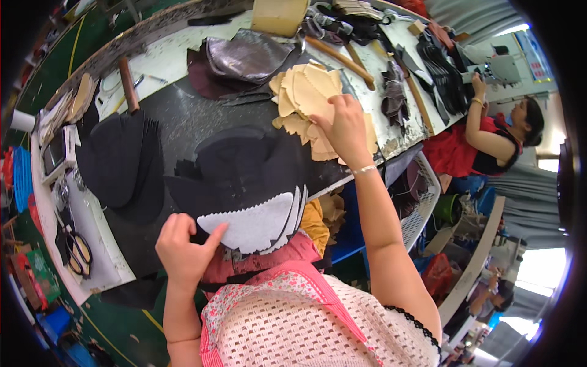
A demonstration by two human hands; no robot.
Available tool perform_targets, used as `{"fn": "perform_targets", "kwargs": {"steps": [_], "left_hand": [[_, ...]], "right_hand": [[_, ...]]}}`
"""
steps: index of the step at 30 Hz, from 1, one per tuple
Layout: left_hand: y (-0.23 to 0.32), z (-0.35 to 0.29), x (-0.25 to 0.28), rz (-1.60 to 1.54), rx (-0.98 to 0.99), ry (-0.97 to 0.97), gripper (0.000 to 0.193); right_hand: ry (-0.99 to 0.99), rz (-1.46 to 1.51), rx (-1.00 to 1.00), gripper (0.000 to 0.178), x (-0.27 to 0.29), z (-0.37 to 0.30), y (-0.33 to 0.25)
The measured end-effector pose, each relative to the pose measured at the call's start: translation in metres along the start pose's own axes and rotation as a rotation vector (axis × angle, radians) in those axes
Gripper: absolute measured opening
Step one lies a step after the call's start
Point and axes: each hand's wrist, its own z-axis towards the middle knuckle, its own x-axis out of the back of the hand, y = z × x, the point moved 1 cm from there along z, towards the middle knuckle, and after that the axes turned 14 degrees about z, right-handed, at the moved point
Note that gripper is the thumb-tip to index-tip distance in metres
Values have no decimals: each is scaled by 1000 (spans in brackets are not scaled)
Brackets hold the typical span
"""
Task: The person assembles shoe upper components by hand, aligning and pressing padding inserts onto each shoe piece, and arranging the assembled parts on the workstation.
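Observation:
My left hand [183,244] is at the near edge of the table, fingers curled, with its thumb on the left end of a light grey zigzag-edged piece [254,220]. That piece tops a small fanned stack, beside a pile of black cut pieces [238,159]. Over to the right, my right hand [345,128] reaches onto a loose heap of beige zigzag-edged pieces [299,92]. Thumb and fingers close on one of the beige pieces; the fingertips' undersides are hidden.
Dark shiny pieces [244,55] lie at the back, near a wooden-handled tool [339,60]. At left are black stacked pieces [119,159], another wooden handle [128,85] and scissors [78,251]. A white basket [422,196] stands right of the table; a co-worker [489,134] sits beyond.

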Motion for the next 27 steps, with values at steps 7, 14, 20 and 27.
{"fn": "perform_targets", "kwargs": {"steps": [7, 14, 20, 27], "left_hand": [[-88, 33, 1, 339, 133, 378, 38], [-110, 35, -6, 221, 117, 73, 28], [-44, 17, 4, 39, 6, 649, 23], [52, 2, -24, -78, -718, 27, 38]], "right_hand": [[-119, 29, -158, 51, -5, 9, 13], [-149, 24, -165, 53, -11, 8, 11], [-66, 76, -171, 48, -7, 12, 13], [23, 132, -54, 28, 0, 14, 31]]}}
